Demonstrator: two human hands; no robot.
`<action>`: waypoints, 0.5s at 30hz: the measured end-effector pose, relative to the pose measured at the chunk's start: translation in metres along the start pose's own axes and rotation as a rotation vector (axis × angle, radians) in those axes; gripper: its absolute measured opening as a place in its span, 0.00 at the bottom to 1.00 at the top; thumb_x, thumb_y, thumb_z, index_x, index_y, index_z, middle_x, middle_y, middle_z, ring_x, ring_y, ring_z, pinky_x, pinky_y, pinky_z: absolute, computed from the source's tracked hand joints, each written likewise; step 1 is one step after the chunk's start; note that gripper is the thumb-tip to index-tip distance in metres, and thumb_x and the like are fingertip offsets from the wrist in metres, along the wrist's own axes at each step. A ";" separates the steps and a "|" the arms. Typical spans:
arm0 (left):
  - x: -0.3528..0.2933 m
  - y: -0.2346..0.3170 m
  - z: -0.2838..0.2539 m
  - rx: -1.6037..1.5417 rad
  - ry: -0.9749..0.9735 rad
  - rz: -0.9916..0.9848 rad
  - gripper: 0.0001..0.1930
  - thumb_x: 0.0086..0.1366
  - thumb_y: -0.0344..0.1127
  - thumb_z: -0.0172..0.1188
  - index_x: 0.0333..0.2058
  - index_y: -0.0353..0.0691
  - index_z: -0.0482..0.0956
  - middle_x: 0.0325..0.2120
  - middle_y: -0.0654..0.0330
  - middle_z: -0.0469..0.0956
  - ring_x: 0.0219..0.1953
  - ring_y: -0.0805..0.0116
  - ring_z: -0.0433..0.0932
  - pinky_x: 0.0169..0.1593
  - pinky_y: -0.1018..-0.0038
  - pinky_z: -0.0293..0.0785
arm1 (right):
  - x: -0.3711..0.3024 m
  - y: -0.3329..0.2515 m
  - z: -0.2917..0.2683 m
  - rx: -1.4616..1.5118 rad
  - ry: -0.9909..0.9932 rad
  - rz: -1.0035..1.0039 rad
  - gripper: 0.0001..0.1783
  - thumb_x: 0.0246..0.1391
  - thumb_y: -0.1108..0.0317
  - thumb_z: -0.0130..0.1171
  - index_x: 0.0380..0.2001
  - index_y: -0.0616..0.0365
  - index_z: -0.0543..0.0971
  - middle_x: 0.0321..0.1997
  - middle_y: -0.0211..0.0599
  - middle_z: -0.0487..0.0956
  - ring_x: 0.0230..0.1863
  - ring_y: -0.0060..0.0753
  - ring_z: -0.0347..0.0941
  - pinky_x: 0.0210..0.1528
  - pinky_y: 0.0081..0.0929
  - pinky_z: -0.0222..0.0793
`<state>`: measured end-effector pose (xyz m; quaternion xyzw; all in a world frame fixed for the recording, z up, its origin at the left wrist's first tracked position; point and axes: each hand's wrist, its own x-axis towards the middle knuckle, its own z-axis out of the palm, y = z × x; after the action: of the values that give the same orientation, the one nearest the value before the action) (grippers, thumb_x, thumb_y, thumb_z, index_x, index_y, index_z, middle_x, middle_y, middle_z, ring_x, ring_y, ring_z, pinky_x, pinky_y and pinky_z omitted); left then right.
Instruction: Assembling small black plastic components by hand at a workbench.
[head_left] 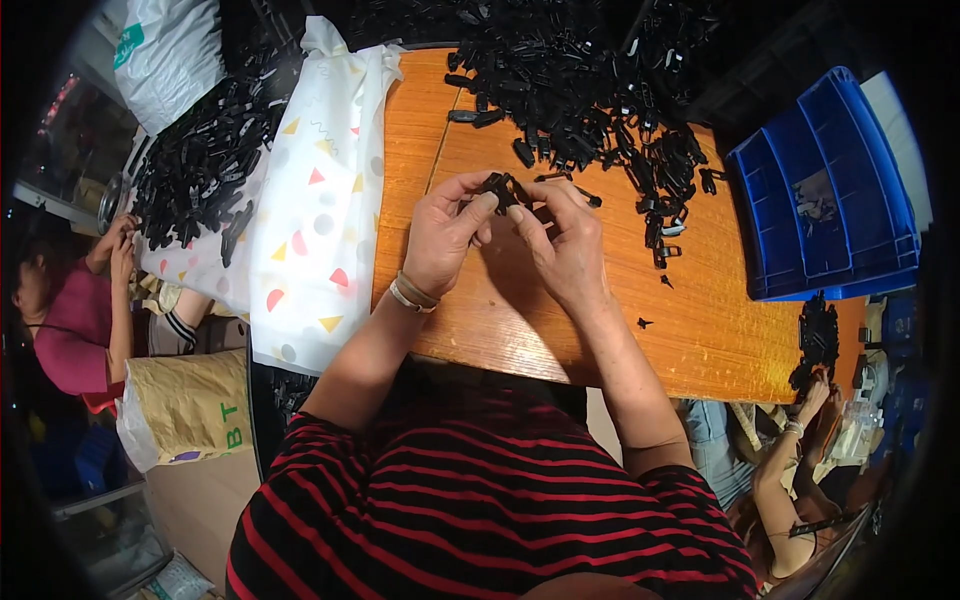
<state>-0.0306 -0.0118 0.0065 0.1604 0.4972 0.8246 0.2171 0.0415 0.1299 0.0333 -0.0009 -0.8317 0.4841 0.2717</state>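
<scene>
Both my hands meet above the wooden table [480,320], in the middle of the view. Between thumb and fingers, my left hand [441,235] grips a small black plastic part [502,187]. My right hand [572,240] pinches at the same part from the other side, thumb tip close to the left thumb. Fingers cover much of it, so whether it is one piece or two fitted together cannot be made out. Just beyond the hands spreads a large pile of similar black plastic parts [570,85], some lying loose near my right fingers.
A blue divided bin [800,215] stands at the table's right. Patterned white sheeting [312,210] covers the left side, beside another black pile [205,165]. One person [75,320] works at far left, another [785,480] at lower right. A tan sack [190,405] sits at lower left.
</scene>
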 end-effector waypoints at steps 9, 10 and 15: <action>-0.009 -0.002 0.000 0.150 0.022 0.048 0.15 0.65 0.29 0.59 0.50 0.34 0.76 0.29 0.68 0.77 0.22 0.85 0.67 0.26 0.87 0.64 | -0.001 0.003 -0.001 -0.191 -0.042 -0.215 0.11 0.49 0.76 0.63 0.38 0.65 0.79 0.30 0.43 0.75 0.27 0.36 0.74 0.27 0.25 0.69; -0.010 -0.004 0.001 0.129 0.022 0.046 0.15 0.65 0.29 0.58 0.50 0.34 0.76 0.28 0.68 0.77 0.22 0.85 0.67 0.26 0.88 0.64 | -0.004 0.003 -0.001 -0.220 -0.045 -0.188 0.12 0.49 0.76 0.63 0.39 0.64 0.79 0.30 0.43 0.75 0.28 0.39 0.74 0.27 0.27 0.69; -0.021 -0.017 0.007 0.231 0.039 0.072 0.14 0.68 0.31 0.54 0.51 0.35 0.75 0.29 0.68 0.77 0.20 0.86 0.65 0.24 0.88 0.62 | -0.024 0.004 0.014 -0.258 0.020 -0.118 0.13 0.48 0.75 0.64 0.40 0.61 0.78 0.32 0.43 0.74 0.29 0.43 0.75 0.29 0.32 0.71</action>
<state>-0.0059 -0.0102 -0.0067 0.1859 0.5870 0.7720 0.1574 0.0545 0.1139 0.0138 0.0085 -0.8830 0.3563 0.3055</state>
